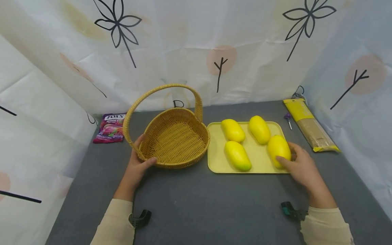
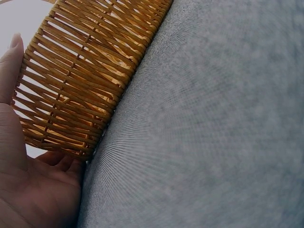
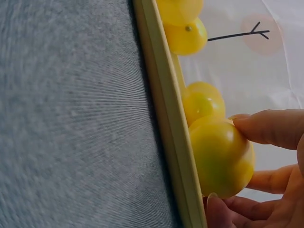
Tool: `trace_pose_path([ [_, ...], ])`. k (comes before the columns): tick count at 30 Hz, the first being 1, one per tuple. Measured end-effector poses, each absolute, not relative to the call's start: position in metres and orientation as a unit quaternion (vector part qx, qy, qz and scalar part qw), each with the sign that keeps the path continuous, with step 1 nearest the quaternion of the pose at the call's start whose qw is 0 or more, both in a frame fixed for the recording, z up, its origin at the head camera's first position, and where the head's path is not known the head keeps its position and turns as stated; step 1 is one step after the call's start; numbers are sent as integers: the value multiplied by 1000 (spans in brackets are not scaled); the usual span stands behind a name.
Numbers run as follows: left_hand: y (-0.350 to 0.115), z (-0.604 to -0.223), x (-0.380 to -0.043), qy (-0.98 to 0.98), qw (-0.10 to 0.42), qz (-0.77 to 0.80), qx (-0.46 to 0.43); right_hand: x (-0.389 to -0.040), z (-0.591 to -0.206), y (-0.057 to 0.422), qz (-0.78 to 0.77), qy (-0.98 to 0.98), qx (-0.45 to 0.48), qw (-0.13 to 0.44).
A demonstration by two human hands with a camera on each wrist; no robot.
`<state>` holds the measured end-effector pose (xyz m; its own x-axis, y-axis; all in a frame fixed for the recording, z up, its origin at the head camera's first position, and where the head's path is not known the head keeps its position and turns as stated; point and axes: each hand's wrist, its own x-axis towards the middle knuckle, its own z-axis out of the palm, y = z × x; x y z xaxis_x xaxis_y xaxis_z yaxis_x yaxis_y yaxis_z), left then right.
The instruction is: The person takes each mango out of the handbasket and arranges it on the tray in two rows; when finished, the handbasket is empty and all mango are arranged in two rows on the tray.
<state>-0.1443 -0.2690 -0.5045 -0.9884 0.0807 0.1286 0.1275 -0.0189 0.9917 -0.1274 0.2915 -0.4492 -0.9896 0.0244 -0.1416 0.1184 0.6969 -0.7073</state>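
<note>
My left hand (image 1: 137, 170) holds the near left side of a woven wicker basket (image 1: 177, 139) with a tall arched handle. Its thumb lies at the rim, and the other fingers are partly hidden behind the wall (image 2: 90, 71). On a pale yellow tray (image 1: 216, 164) to the right lie several yellow mangoes. My right hand (image 1: 303, 168) grips the rightmost mango (image 1: 278, 148), thumb on the near side and fingers around the far side. In the right wrist view, that mango (image 3: 221, 159) sits right at the tray's rim, between thumb and fingers.
A purple candy bag (image 1: 111, 128) lies behind and left of the basket. At the back right are a yellow-ended packet of noodles (image 1: 312, 127) and a small purple-topped item (image 1: 288, 120). White patterned cloth (image 1: 190, 41) hangs behind the grey table (image 1: 214, 207).
</note>
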Motion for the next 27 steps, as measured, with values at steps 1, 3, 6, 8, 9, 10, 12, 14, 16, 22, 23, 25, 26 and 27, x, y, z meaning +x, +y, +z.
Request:
trace_pose_path([
  [1,-269,-505,-144,-699,17,-711,-75,-128,-449,292,-386,919,39,64],
  [3,-269,-504,-144,-698,16,-712,-78,-128,-448,293,-384,920,38,69],
  [6,-270,-505,-144,-698,15,-712,-76,-129,-447,294,-381,921,33,75],
  [8,-270,-505,-144,-699,15,-711,-76,-129,-447,294,-380,922,31,76],
  [9,-270,-505,-144,-699,15,-711,-75,-129,-446,294,-379,922,31,75],
  [10,-270,-505,-145,-699,15,-711,-74,-128,-446,293,-379,922,31,75],
  [12,-270,-505,-145,-699,15,-711,-74,-128,-446,293,-378,923,31,73],
  [14,-270,-505,-145,-700,15,-710,-74,-127,-446,293,-379,922,32,71],
  [16,-269,-505,-145,-701,14,-709,-72,-127,-445,292,-380,922,33,70],
  [22,-270,-505,-144,-704,13,-707,-67,-126,-446,291,-391,917,43,72],
  [23,-270,-505,-144,-705,12,-706,-66,-126,-446,291,-393,916,44,73],
  [25,-270,-505,-144,-706,12,-706,-65,-125,-446,291,-396,914,48,74],
  [26,-270,-505,-144,-705,12,-706,-65,-125,-446,291,-398,913,49,74],
  [27,-270,-506,-144,-706,11,-706,-65,-125,-445,291,-399,913,49,72],
])
